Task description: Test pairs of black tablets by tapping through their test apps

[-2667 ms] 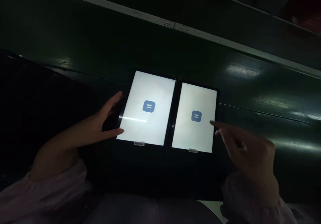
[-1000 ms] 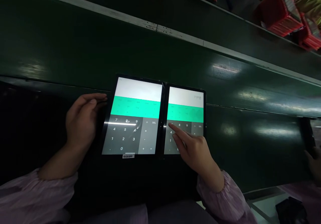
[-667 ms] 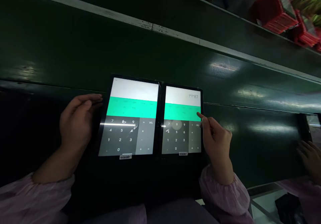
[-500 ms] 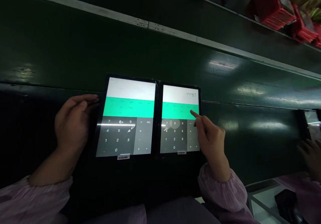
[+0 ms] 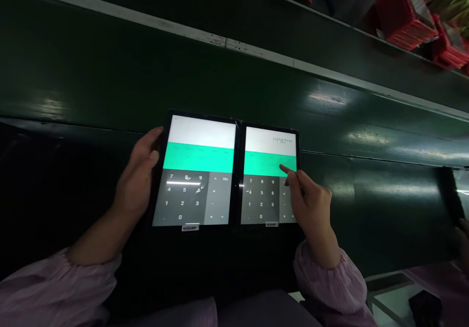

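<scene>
Two tablets lie side by side on the dark table, both showing a calculator with a green band. My left hand (image 5: 135, 175) is at the left edge of the left tablet (image 5: 194, 197), fingers stretched out and thumb apart, its fingertips at the rim. Whether any finger goes under the edge, I cannot tell. Over the right tablet (image 5: 261, 197), my right hand (image 5: 310, 197) points with its index finger at the green band, the other fingers curled in with nothing visible in them. That hand covers part of the right tablet's right-hand keys. Symbols and digits show in its white field.
A pale strip (image 5: 256, 50) crosses the dark green table (image 5: 205, 83) beyond the tablets. Stacks of red-edged items (image 5: 406, 19) stand at the far right. Another person's hand (image 5: 462, 234) and a dark-edged screen (image 5: 462, 190) are at the right edge.
My left hand has moved right, closer against the left tablet's edge. More symbols have appeared on the right tablet's display. The view has shifted slightly; my right index finger still points at the green band.
</scene>
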`<act>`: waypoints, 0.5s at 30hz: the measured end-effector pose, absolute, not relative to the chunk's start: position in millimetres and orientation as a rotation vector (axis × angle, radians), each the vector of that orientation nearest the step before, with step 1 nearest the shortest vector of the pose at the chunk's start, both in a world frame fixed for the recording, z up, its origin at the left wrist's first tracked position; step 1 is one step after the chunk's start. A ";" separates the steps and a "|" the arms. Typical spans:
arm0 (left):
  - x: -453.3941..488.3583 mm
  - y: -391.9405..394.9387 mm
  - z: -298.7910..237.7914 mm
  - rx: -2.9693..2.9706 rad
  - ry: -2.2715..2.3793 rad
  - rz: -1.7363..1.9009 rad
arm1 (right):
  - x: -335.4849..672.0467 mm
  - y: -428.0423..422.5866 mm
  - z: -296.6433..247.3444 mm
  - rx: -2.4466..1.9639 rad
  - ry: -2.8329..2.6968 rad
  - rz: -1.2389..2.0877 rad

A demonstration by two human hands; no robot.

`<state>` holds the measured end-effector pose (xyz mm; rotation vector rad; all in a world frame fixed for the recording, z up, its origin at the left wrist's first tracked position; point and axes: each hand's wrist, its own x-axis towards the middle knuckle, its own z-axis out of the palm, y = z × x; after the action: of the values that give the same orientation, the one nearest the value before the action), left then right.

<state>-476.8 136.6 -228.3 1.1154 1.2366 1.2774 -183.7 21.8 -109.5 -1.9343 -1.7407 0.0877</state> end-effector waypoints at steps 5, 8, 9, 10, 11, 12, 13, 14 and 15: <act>-474.6 127.6 -228.3 1.007 1.182 1.235 | -228.0 36.9 -107.1 -1.763 -1.969 0.235; -475.0 127.3 -230.2 0.950 1.123 1.230 | -254.0 48.9 -115.9 -1.688 -2.143 0.300; -476.0 128.1 -231.2 0.933 1.106 1.227 | -260.1 52.5 -119.7 -1.692 -2.168 0.295; -477.3 129.0 -232.1 0.922 1.093 1.222 | -264.5 55.6 -123.2 -1.705 -2.182 0.279; -478.5 129.9 -232.7 0.916 1.079 1.210 | -267.3 58.1 -126.1 -1.725 -2.198 0.266; -479.6 130.5 -232.7 0.909 1.072 1.198 | -268.7 60.0 -128.1 -1.745 -2.213 0.259; -480.4 130.8 -232.2 0.904 1.067 1.181 | -269.0 61.2 -129.1 -1.760 -2.218 0.255; -480.8 130.7 -231.1 0.901 1.065 1.161 | -268.3 61.8 -129.0 -1.772 -2.210 0.250; -480.8 130.3 -229.4 0.903 1.065 1.142 | -267.2 62.0 -128.2 -1.778 -2.189 0.239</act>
<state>-480.8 130.3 -229.4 0.9027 1.0651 1.1419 -267.2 62.0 -128.2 -1.7781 -2.1893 0.2385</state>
